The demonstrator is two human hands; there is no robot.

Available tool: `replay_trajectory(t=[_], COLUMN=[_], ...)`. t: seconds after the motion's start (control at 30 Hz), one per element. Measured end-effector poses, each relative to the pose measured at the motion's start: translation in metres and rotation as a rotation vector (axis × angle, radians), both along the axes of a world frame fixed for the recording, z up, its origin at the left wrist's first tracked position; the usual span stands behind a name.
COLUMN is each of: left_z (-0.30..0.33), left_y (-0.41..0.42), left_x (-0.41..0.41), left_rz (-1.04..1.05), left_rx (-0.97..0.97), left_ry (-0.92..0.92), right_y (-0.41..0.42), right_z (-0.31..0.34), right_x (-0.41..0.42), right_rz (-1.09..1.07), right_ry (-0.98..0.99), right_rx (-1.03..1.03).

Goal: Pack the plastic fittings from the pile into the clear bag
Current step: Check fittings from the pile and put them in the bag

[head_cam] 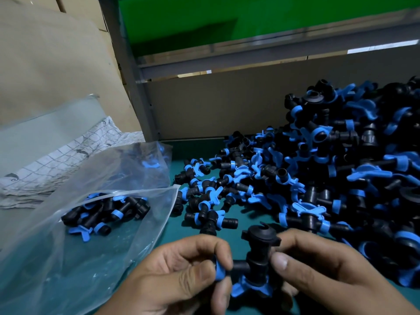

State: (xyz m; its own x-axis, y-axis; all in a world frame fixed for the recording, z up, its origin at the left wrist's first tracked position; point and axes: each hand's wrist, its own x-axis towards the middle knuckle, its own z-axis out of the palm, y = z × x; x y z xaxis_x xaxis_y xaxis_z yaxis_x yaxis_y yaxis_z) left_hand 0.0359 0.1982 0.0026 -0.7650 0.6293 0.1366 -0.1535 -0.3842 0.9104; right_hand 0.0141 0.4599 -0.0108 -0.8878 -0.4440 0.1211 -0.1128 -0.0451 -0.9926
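Holding one black fitting [259, 258] near my body, I pinched its blue ring with my left hand [181, 276], and the fingers of my right hand [322, 269] gripped its body. To my left, the clear bag [75, 242] lay open with only a few fittings inside. Farther away, the pile [329, 169] was large, so most work remained. I could read no writing anywhere.

Dim, cool light falls from above, leaving the pile [341, 169] nearly black in its hollows, detail lost there. The bag [95, 223] catches soft glare along its folds. The green panel [227, 21] at the top is smeared by motion blur. Wide-angle distortion bends the frame rails [250, 62] and edges. The hands are slightly soft.
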Motion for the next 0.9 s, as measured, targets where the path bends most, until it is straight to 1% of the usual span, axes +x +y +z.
replay_trajectory(t=[0.07, 0.2, 0.3, 0.37, 0.4, 0.43, 0.5, 0.53, 0.57, 0.6, 0.63, 0.67, 0.7, 0.77, 0.87, 0.9], left_z=[0.001, 0.002, 0.0, 0.0, 0.0, 0.0, 0.001, 0.001, 0.002, 0.003, 0.004, 0.006, 0.006, 0.008, 0.008, 0.008], left_y=[0.002, 0.005, 0.005, 0.005, 0.005, 0.003, -0.001, -0.003, -0.005, -0.005, -0.005, -0.004, -0.002, 0.0, 0.001, 0.001], left_x=[-0.001, -0.002, -0.005, -0.005, -0.005, -0.005, -0.005, -0.004, -0.002, -0.001, 0.001, 0.002, 0.004, 0.006, 0.009, 0.009], left_rz=[-0.011, -0.029, -0.015, -0.007, 0.0, 0.008, 0.025, 0.033, 0.038, 0.041, 0.04, 0.037, 0.036, 0.043, 0.056, 0.06], left_rx=[0.059, 0.268, 0.29, 0.271, 0.262, 0.259, 0.249, 0.239, 0.226, 0.213, 0.203, 0.196, 0.187, 0.165, 0.143, 0.14], left_ry=[-0.01, -0.124, -0.186, -0.21, -0.223, -0.239, -0.27, -0.281, -0.286, -0.285, -0.281, -0.278, -0.277, -0.278, -0.269, -0.267], right_y=[0.004, 0.005, 0.009, 0.009, 0.004, 0.0, -0.006, -0.014, -0.025, -0.027, -0.028, -0.025, -0.027, -0.013, -0.01, -0.008], right_z=[-0.001, -0.004, -0.011, -0.019, -0.02, -0.019, -0.019, -0.024, -0.035, -0.041, -0.041, -0.033, -0.019, 0.002, 0.001, 0.002], right_x=[-0.004, -0.007, -0.011, -0.012, -0.013, -0.011, -0.009, -0.013, -0.018, -0.023, -0.021, -0.017, -0.013, 0.002, 0.009, 0.011], right_rz=[0.042, 0.006, 0.006, 0.105, 0.219, 0.362, 0.447, 0.431, 0.419, 0.311, 0.303, 0.43, 0.532, 0.48, 0.618, 0.619], right_ry=[-0.023, -0.004, -0.036, -0.15, -0.24, -0.343, -0.547, -0.609, -0.577, -0.508, -0.482, -0.54, -0.585, -0.657, -0.583, -0.569], right_rx=[-0.012, -0.002, -0.077, -0.221, -0.354, -0.533, -0.789, -0.79, -0.747, -0.652, -0.634, -0.775, -0.867, -0.879, -0.897, -0.875])
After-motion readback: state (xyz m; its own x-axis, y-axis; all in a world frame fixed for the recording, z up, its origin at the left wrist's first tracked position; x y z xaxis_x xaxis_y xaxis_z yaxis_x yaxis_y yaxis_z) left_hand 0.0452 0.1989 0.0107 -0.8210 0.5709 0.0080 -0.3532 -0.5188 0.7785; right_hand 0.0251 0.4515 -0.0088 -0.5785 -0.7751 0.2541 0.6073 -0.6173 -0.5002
